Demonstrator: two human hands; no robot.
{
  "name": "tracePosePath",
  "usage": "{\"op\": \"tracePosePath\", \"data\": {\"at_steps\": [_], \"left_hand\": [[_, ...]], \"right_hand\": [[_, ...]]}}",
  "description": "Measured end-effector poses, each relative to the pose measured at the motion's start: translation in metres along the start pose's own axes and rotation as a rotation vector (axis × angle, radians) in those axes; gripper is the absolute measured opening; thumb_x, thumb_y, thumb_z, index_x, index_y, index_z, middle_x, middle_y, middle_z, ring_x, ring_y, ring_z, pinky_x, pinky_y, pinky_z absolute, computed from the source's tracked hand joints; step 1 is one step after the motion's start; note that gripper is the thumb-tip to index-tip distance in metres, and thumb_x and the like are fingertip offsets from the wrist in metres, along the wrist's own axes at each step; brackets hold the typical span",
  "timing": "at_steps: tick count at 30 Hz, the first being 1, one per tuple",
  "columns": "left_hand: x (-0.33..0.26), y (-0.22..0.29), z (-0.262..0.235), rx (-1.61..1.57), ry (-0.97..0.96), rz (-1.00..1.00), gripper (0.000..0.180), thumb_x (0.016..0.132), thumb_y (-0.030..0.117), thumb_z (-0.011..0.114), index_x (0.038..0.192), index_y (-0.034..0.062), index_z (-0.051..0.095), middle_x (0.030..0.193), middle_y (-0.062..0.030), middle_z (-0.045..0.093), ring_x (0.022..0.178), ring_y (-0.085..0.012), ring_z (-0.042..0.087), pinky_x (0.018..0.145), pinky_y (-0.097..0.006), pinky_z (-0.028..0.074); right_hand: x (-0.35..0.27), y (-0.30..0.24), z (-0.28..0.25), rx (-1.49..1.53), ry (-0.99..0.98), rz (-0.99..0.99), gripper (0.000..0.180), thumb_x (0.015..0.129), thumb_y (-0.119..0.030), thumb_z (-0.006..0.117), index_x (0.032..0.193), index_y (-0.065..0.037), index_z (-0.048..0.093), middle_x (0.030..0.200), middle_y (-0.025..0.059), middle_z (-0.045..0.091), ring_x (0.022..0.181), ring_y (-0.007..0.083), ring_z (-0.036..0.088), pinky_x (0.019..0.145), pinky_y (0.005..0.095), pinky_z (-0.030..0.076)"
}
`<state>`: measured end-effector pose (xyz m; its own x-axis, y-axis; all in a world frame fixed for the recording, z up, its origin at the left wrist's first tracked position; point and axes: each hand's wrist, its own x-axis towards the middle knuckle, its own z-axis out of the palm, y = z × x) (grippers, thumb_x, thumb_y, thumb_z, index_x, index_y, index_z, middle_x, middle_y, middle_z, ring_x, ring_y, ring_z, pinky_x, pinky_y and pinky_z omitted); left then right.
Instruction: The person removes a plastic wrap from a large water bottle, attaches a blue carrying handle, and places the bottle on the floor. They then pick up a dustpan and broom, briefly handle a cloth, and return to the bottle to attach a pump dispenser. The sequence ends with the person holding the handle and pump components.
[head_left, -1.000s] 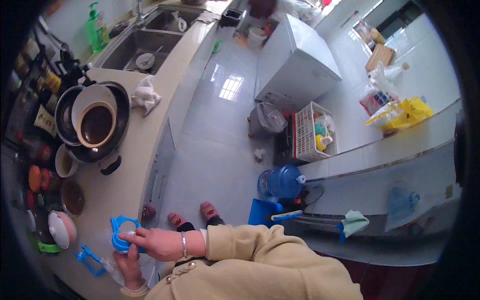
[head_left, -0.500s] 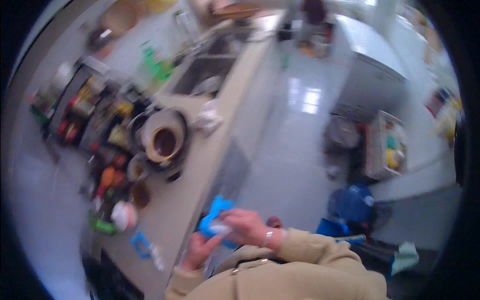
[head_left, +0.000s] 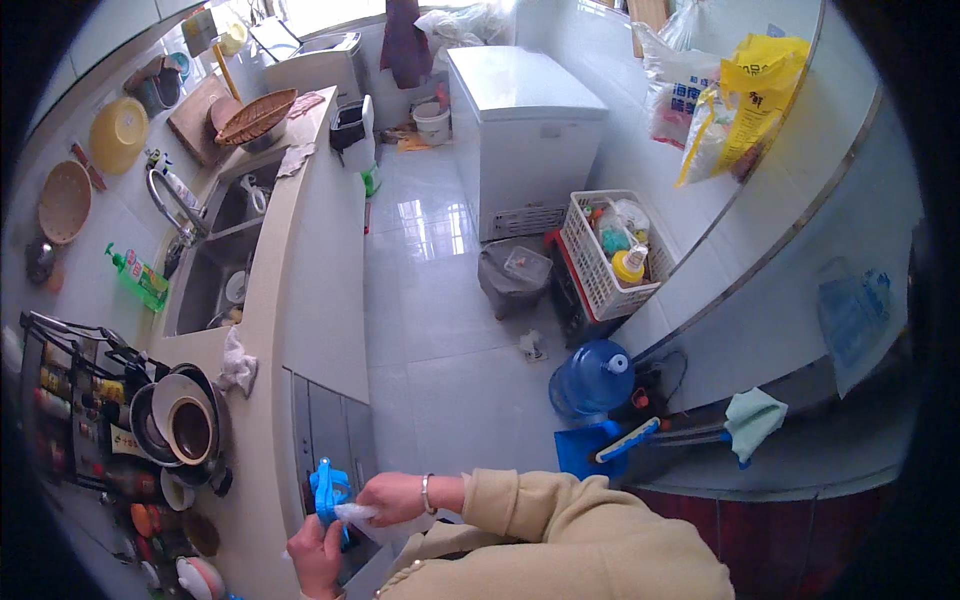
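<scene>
Both hands are close together at the lower middle, beside the front of the counter. My left hand (head_left: 316, 555) is closed, fingers and thumb pinching the lower part of a bright blue plastic frame-like piece (head_left: 328, 485). A thin, whitish, crumpled sheet (head_left: 357, 513), either film or tissue, is bunched against that piece. My right hand (head_left: 393, 497) grips the sheet from the right, its fingers curled and a bracelet on the wrist. Part of the blue piece is hidden behind the fingers and the sheet.
Pans (head_left: 190, 430) and a condiment rack (head_left: 75, 400) crowd the counter (head_left: 265, 330), with a sink (head_left: 205, 280) further along. On the floor to the right stand a blue water jug (head_left: 592, 380), a blue dustpan (head_left: 580, 450), a white basket (head_left: 600, 270) and a white chest freezer (head_left: 540, 160).
My view has swung to the right and steadied, so the counter sits further left and more of the right wall shows. Both hands stay together at the blue piece and white sheet.
</scene>
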<state>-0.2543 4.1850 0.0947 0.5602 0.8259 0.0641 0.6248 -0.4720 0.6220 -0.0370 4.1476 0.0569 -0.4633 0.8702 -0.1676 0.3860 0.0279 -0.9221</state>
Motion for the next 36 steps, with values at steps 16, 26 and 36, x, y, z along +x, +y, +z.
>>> {"op": "tracePosePath", "data": {"at_steps": [16,26,36], "left_hand": [[0.003,-0.011,0.058,-0.951,-0.646,-0.537,0.020,0.088,0.021,0.053,0.102,0.0067,0.056,0.089,-0.0082,0.060,0.088,-0.0254,0.061,0.075,-0.041,0.048],[0.003,-0.009,0.078,-1.453,-0.185,-0.645,0.030,0.093,0.023,0.053,0.120,0.0098,0.050,0.112,-0.0024,0.056,0.102,-0.0148,0.055,0.086,-0.033,0.047],[0.011,-0.009,0.057,-1.800,-0.121,-0.567,0.020,0.097,0.029,0.044,0.097,0.0100,0.050,0.076,-0.0035,0.055,0.074,-0.0165,0.055,0.070,-0.032,0.047]], "right_hand": [[-0.011,0.014,0.014,0.644,0.196,0.054,0.044,0.071,-0.020,0.067,0.108,-0.001,0.053,0.101,0.0116,0.058,0.095,0.0200,0.054,0.082,0.0341,0.044],[-0.018,-0.020,0.038,0.108,0.505,-0.009,0.032,0.074,-0.010,0.058,0.105,-0.006,0.052,0.097,0.0225,0.060,0.091,0.0432,0.057,0.077,0.0495,0.047],[-0.015,0.008,0.053,0.822,0.362,0.243,0.062,0.074,-0.028,0.070,0.124,0.002,0.047,0.106,0.0120,0.060,0.092,0.0195,0.059,0.078,0.0321,0.049]]}}
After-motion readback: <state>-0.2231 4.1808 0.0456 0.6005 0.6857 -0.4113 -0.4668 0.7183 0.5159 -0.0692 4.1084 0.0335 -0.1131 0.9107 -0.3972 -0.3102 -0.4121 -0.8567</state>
